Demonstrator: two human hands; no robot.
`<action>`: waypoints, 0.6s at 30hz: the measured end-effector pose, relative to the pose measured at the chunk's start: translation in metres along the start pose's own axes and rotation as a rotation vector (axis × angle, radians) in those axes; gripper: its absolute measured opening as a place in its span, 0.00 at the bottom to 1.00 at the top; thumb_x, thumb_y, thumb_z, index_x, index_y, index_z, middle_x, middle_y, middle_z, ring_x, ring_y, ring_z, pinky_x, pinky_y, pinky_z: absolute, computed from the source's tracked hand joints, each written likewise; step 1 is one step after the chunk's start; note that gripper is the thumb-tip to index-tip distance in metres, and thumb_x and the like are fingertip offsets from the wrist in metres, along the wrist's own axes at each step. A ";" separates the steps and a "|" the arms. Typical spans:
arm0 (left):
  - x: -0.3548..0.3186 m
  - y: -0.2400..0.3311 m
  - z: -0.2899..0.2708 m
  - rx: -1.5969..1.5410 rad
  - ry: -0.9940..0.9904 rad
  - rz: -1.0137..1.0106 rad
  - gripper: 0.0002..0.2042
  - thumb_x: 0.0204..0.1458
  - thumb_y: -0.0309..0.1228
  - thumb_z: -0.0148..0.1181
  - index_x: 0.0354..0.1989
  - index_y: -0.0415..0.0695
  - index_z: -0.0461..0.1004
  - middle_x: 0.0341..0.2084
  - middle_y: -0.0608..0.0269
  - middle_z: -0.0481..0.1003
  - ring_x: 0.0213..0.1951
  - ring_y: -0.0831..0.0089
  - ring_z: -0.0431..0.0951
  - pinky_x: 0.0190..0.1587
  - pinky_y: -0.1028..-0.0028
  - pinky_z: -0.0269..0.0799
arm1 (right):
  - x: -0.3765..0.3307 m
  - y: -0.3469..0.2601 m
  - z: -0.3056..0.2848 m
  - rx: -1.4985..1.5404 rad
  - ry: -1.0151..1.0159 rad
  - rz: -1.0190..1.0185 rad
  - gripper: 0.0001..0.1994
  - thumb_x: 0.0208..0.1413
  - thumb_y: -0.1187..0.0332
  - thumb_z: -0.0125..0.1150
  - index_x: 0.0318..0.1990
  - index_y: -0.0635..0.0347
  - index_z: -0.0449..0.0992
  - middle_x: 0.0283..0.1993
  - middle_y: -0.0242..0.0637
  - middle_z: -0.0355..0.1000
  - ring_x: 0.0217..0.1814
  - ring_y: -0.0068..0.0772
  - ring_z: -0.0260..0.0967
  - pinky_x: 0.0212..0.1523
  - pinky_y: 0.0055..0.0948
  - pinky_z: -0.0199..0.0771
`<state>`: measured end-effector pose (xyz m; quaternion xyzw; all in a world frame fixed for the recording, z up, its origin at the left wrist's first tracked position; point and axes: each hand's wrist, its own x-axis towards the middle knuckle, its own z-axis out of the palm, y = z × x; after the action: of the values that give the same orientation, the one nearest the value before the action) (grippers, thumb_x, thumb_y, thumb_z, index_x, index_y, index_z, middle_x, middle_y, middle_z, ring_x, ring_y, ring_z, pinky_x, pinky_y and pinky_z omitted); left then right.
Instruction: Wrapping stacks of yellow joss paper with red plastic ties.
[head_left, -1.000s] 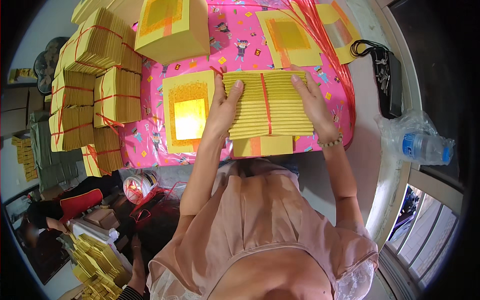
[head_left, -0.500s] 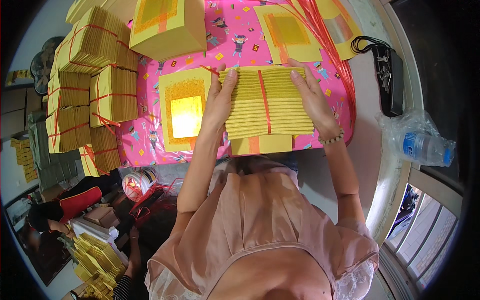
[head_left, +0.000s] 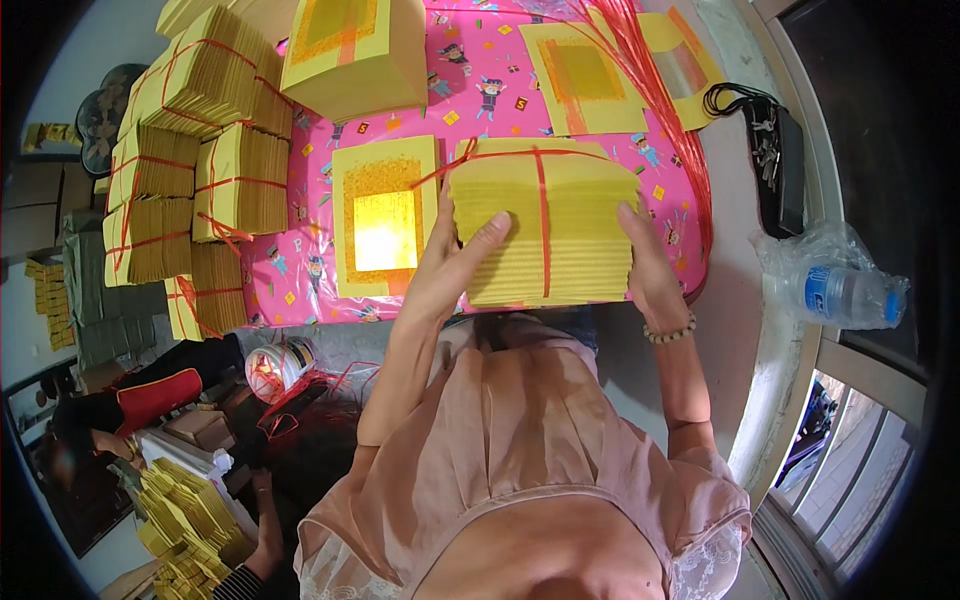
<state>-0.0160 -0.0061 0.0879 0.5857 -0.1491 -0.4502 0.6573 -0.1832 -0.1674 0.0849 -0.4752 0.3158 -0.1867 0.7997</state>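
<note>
1. Bundle of yellow paper point(head_left: 585, 235): it is at the near edge of the table, in front of the person's body, held between both hands. Whether its underside rests on anything cannot be told.
2. Left hand point(head_left: 447, 262): it presses against the bundle's left side, thumb laid over the face, the other fingers mostly hidden.
3. Right hand point(head_left: 655, 272): it presses against the opposite side, thumb tip at the edge. A beaded bracelet point(head_left: 671, 330) circles that wrist.
4. Red string point(head_left: 545, 220): one band runs down the middle of the bundle's face, another crosses near its far edge, and a loose end sticks out by the far left corner.
5. Yellow sheet point(head_left: 350, 280) with a shiny gold square: it lies just left of the bundle, on the pink tablecloth point(head_left: 320, 215).
6. Tied bundles point(head_left: 245, 180): they are piled along the table's left side.
7. Large paper block point(head_left: 370, 92): it stands beyond the yellow sheet.
8. Red strands point(head_left: 665, 105): they trail down the table's right side, across flat sheets point(head_left: 585, 75).
9. Clear plastic bottle point(head_left: 840, 295): it lies in a transparent bag, right of the table.
</note>
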 end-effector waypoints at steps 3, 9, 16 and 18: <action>-0.011 0.019 0.008 0.030 -0.110 0.263 0.52 0.53 0.37 0.69 0.75 0.42 0.32 0.66 0.50 0.59 0.65 0.65 0.62 0.66 0.69 0.57 | -0.007 -0.003 -0.001 0.026 -0.093 -0.162 0.32 0.68 0.60 0.49 0.73 0.63 0.46 0.73 0.40 0.52 0.75 0.31 0.48 0.72 0.33 0.47; -0.005 -0.005 -0.016 0.287 -0.121 0.441 0.58 0.48 0.42 0.72 0.75 0.44 0.29 0.67 0.47 0.57 0.65 0.63 0.61 0.64 0.65 0.59 | 0.006 0.014 -0.001 -0.106 -0.165 -0.412 0.32 0.68 0.60 0.49 0.73 0.63 0.46 0.74 0.43 0.50 0.77 0.34 0.45 0.73 0.34 0.44; 0.003 -0.014 -0.040 0.073 -0.007 0.352 0.51 0.52 0.38 0.68 0.75 0.44 0.33 0.67 0.50 0.57 0.67 0.62 0.58 0.68 0.63 0.53 | 0.021 0.011 0.017 -0.449 -0.042 -0.206 0.29 0.68 0.65 0.52 0.71 0.66 0.51 0.70 0.45 0.57 0.72 0.32 0.54 0.69 0.31 0.55; 0.004 -0.008 -0.040 0.186 0.040 0.272 0.49 0.53 0.37 0.68 0.75 0.43 0.36 0.68 0.50 0.55 0.68 0.63 0.56 0.69 0.63 0.51 | 0.021 0.010 0.024 -0.394 -0.066 -0.196 0.29 0.68 0.65 0.52 0.71 0.65 0.51 0.69 0.43 0.58 0.70 0.31 0.55 0.68 0.30 0.55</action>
<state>0.0115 0.0164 0.0683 0.6272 -0.2553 -0.3295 0.6579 -0.1514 -0.1601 0.0775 -0.6564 0.2722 -0.1829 0.6794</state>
